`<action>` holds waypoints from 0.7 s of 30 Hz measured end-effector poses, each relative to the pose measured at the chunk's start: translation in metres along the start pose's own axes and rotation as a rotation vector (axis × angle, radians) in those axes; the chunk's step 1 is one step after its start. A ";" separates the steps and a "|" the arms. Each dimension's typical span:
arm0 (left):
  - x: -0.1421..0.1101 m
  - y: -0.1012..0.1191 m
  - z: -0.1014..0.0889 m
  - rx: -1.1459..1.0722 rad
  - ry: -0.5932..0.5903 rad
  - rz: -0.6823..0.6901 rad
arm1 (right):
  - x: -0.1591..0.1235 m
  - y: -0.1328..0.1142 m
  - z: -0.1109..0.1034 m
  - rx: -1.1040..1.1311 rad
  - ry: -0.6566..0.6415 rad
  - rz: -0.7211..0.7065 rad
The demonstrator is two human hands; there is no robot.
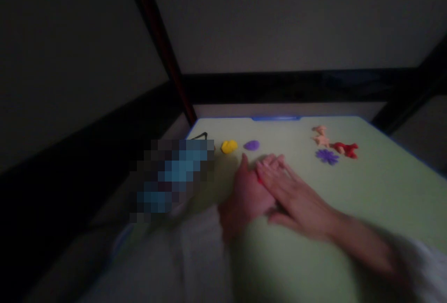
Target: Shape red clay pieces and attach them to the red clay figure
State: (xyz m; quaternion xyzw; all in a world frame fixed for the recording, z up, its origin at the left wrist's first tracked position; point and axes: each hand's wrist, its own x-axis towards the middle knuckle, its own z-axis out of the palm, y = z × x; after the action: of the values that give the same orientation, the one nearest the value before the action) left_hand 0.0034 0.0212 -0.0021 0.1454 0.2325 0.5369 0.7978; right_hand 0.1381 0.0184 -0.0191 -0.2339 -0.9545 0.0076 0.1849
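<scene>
My left hand [244, 196] lies palm up over a pale green mat [384, 200]. My right hand [293, 191] rests flat across it, fingers stretched out and pressed against the left palm. A small bit of red clay [260, 181] shows between the two palms. Just beyond the fingertips lie a yellow clay lump [229, 146] and a flat purple clay piece [251, 145]. The picture is dim and blurred.
At the mat's far right lie a peach clay figure [321, 136], a red clay figure [345, 148] and a purple clay flower [327, 156]. A blurred-out blue patch [174, 172] sits at the left edge. Dark rails and a post [164, 51] stand behind.
</scene>
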 end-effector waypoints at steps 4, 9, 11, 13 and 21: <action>0.007 0.009 -0.010 -0.034 -0.028 0.029 | -0.002 -0.015 -0.004 0.060 -0.087 -0.046; 0.009 0.013 -0.011 -0.023 -0.029 0.077 | 0.000 -0.026 -0.005 0.049 -0.096 -0.062; 0.007 0.011 -0.007 -0.022 -0.024 0.085 | 0.001 -0.025 -0.004 0.006 -0.070 -0.023; 0.004 0.008 -0.004 -0.027 -0.013 0.075 | 0.002 -0.022 -0.001 -0.032 -0.042 0.016; 0.001 -0.004 0.014 -0.104 0.120 0.052 | 0.006 -0.017 0.006 -0.100 0.060 0.120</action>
State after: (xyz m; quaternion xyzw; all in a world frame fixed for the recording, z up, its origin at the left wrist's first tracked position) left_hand 0.0143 0.0205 0.0075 0.0772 0.2478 0.5766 0.7747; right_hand 0.1237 0.0065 -0.0206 -0.2995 -0.9320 -0.0361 0.2009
